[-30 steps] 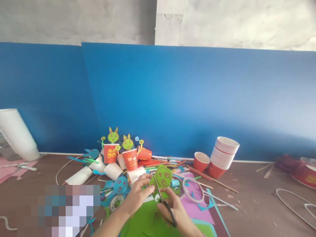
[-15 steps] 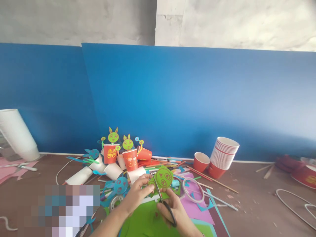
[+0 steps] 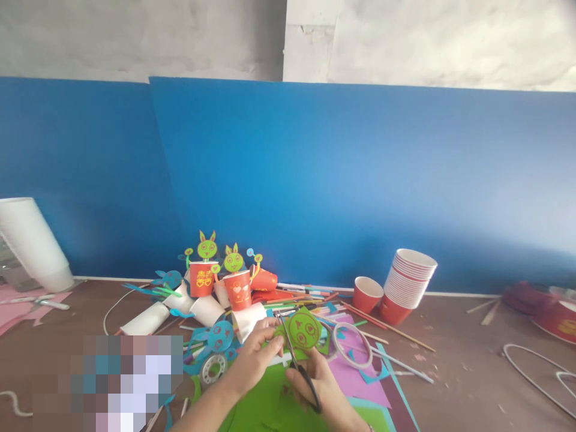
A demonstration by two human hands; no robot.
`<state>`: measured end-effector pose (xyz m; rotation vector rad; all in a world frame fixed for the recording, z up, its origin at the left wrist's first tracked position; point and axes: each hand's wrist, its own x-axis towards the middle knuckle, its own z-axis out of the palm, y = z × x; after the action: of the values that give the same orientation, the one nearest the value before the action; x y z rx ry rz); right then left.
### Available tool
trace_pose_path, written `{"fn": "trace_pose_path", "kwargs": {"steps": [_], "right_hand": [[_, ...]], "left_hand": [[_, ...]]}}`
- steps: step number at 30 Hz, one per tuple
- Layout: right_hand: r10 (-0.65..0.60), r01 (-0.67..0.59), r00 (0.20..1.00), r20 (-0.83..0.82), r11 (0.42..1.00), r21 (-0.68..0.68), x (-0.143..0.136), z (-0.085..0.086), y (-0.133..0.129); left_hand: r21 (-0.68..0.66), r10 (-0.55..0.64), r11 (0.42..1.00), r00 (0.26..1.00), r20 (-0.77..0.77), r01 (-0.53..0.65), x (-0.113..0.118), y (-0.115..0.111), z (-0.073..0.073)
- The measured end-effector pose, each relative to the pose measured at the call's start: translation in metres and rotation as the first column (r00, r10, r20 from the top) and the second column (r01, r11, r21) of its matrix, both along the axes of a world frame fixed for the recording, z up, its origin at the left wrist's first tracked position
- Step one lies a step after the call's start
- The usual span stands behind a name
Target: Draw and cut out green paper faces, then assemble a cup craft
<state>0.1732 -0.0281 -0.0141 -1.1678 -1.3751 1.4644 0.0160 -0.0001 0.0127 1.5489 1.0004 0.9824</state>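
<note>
Black-handled scissors (image 3: 308, 383) are in my right hand (image 3: 318, 379), with the blades pointing up and to the left. A green paper piece with a drawn round face (image 3: 304, 329) stands just above my right fingers, beside the blades. My left hand (image 3: 261, 353) pinches a small green paper piece (image 3: 279, 337) left of the blades. Whether the two green pieces are joined is unclear. Beneath both hands lies a larger green sheet (image 3: 261, 399).
Red cups with green rabbit faces (image 3: 237, 290) stand behind my left hand. A tape roll (image 3: 213, 369) lies left of my forearm, a ring (image 3: 353, 345) on purple paper (image 3: 369, 384) to the right. Stacked cups (image 3: 408, 282) stand at back right.
The green face piece has tilted and shifted slightly right and down beside the scissors. Both hands stay in nearly the same place, still holding the paper and scissors.
</note>
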Motion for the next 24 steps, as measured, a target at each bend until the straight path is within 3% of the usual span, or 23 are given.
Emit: {"fn": "trace_pose_path", "kwargs": {"steps": [12,24], "right_hand": [[-0.005,0.006,0.997,0.077,1.000,-0.012,0.001,0.002,-0.001],[0.073,-0.072,0.997,-0.025,0.997,0.035,0.002,-0.010,0.000]], "left_hand": [[-0.023,-0.072,0.997,0.997,0.013,0.073,-0.006,0.003,0.007],[-0.076,-0.128,0.989,0.991,-0.049,0.124,-0.011,0.004,0.012]]}}
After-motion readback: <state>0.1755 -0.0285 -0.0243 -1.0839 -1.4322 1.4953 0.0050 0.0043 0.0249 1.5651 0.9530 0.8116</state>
